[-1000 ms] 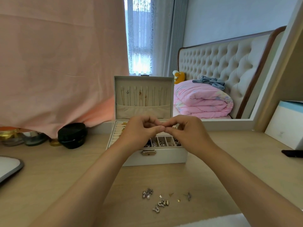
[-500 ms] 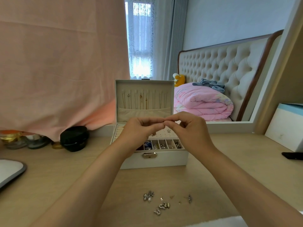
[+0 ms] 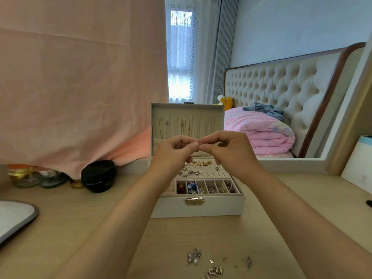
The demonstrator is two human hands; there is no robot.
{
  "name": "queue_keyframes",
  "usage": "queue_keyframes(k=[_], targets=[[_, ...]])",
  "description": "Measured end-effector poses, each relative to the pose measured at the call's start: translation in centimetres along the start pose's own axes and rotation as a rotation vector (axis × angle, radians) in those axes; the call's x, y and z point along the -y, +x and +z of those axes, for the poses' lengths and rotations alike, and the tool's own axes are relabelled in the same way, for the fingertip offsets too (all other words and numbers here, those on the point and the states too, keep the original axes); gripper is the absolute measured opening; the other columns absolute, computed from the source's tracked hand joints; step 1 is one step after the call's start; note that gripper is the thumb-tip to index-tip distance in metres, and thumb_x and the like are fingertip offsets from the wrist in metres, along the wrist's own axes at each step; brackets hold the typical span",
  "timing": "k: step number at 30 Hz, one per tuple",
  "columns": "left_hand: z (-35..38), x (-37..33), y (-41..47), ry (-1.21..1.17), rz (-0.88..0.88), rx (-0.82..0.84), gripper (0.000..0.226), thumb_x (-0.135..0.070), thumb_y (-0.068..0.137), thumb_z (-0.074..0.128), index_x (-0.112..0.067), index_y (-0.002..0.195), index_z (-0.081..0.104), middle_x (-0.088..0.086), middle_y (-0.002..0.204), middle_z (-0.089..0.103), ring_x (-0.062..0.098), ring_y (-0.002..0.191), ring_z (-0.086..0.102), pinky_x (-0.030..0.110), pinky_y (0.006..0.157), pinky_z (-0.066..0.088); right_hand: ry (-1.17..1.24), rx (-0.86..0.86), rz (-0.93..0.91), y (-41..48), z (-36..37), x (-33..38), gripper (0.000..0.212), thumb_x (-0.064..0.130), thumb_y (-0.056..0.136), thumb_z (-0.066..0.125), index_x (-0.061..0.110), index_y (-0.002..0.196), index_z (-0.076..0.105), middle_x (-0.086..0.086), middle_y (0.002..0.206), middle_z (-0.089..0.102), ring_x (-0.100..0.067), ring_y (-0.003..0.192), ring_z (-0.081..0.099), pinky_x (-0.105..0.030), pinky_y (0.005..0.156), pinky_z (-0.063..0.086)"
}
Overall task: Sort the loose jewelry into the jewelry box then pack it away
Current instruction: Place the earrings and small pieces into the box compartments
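Note:
A white jewelry box stands open on the desk, its lid upright with thin necklaces hanging inside. Its tray holds small compartments of earrings and a pad with studs. Above the tray, my left hand and my right hand meet fingertip to fingertip and pinch one tiny earring between them. Loose jewelry lies scattered on the desk close to me, below my forearms.
A black round case and small jars sit at the back left under a pink cloth. A grey-rimmed tray is at the left edge. A white box stands at the right.
Both hands have risen together from just over the tray to in front of the lid, still pinching the small piece. The view has tilted down a little.

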State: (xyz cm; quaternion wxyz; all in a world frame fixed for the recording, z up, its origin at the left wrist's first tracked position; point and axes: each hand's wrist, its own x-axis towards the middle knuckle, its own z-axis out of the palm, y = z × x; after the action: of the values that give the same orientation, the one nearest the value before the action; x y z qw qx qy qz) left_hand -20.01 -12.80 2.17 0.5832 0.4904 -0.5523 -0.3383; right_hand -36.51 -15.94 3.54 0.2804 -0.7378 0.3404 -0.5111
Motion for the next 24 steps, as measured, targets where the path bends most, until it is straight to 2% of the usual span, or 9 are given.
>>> queue_keyframes(k=[3, 6, 8, 10, 12, 15, 19, 24], targets=[[-0.2, 0.4, 0.3, 0.098, 0.058, 0.016, 0.009, -0.024, 0.095, 0.066, -0.023, 0.098, 0.074, -0.005, 0.088, 0.074, 0.006, 0.071, 0.064, 0.013, 0.057, 0.047, -0.011, -0.018, 0.019, 0.3, 0.4, -1.0, 0.013, 0.012, 0.083, 0.08, 0.025, 0.086, 0.08, 0.011, 0.073, 0.073, 0.003, 0.054, 0.059, -0.011, 0.055, 0.045], [-0.4, 1.1, 0.4, 0.27, 0.119, 0.067, 0.013, -0.026, 0.097, 0.062, -0.031, 0.103, 0.073, -0.009, 0.093, 0.073, 0.005, 0.085, 0.065, 0.022, 0.075, 0.053, -0.075, -0.01, 0.044, 0.6, 0.2, -2.1, 0.013, 0.016, 0.084, 0.08, 0.028, 0.09, 0.08, 0.008, 0.082, 0.075, -0.003, 0.064, 0.064, -0.014, 0.062, 0.051], [-0.7, 1.7, 0.4, 0.441, 0.158, 0.097, 0.016, -0.026, 0.099, 0.06, -0.034, 0.108, 0.071, -0.016, 0.101, 0.069, 0.0, 0.093, 0.062, 0.022, 0.082, 0.051, -0.13, -0.014, 0.069, 0.8, -0.2, -2.9, 0.012, 0.019, 0.084, 0.079, 0.029, 0.09, 0.08, 0.007, 0.085, 0.075, -0.01, 0.075, 0.067, -0.014, 0.067, 0.053], [-1.1, 2.1, 0.4, 0.619, 0.191, 0.122, 0.02, -0.026, 0.099, 0.057, -0.034, 0.112, 0.07, -0.019, 0.108, 0.066, -0.002, 0.099, 0.058, 0.023, 0.086, 0.046, -0.228, -0.016, 0.09, 1.0, -0.4, -3.6, 0.011, 0.021, 0.085, 0.079, 0.031, 0.087, 0.078, 0.01, 0.083, 0.074, -0.003, 0.072, 0.065, -0.012, 0.064, 0.048], [-1.6, 2.6, 0.7, 0.815, 0.229, 0.148, 0.021, -0.03, 0.099, 0.056, -0.035, 0.115, 0.069, -0.015, 0.117, 0.064, 0.006, 0.113, 0.052, 0.03, 0.098, 0.043, -0.361, 0.013, 0.101, 1.0, -0.5, -4.1, 0.013, 0.024, 0.085, 0.079, 0.036, 0.083, 0.076, 0.017, 0.08, 0.071, 0.01, 0.069, 0.06, -0.014, 0.066, 0.043], [-2.2, 3.0, 0.8, 1.055, 0.249, 0.181, 0.028, -0.039, 0.097, 0.055, -0.038, 0.123, 0.063, -0.012, 0.13, 0.056, 0.012, 0.128, 0.04, 0.036, 0.109, 0.033, -0.511, 0.081, 0.114, 0.9, -0.2, -4.4, 0.018, 0.029, 0.086, 0.077, 0.042, 0.076, 0.07, 0.024, 0.078, 0.068, 0.011, 0.076, 0.06, -0.019, 0.071, 0.045], [-2.9, 3.0, 1.0, 1.074, 0.2, 0.216, 0.039, -0.04, 0.093, 0.055, -0.038, 0.132, 0.056, -0.009, 0.139, 0.049, 0.014, 0.133, 0.034, 0.038, 0.112, 0.03, -0.64, 0.158, 0.083, 1.5, 1.0, -4.2, 0.002, 0.036, 0.088, 0.074, 0.036, 0.086, 0.075, 0.021, 0.089, 0.07, 0.001, 0.089, 0.062, -0.031, 0.085, 0.052], [-3.4, 3.4, 1.0, 1.071, 0.14, 0.281, 0.048, -0.045, 0.09, 0.055, -0.037, 0.137, 0.052, -0.006, 0.144, 0.046, 0.015, 0.135, 0.033, 0.039, 0.113, 0.031, -0.74, 0.237, 0.018, 2.6, 2.8, -3.9, 0.008, 0.041, 0.087, 0.073, 0.034, 0.088, 0.075, 0.018, 0.09, 0.069, -0.002, 0.088, 0.062, -0.032, 0.083, 0.053]])
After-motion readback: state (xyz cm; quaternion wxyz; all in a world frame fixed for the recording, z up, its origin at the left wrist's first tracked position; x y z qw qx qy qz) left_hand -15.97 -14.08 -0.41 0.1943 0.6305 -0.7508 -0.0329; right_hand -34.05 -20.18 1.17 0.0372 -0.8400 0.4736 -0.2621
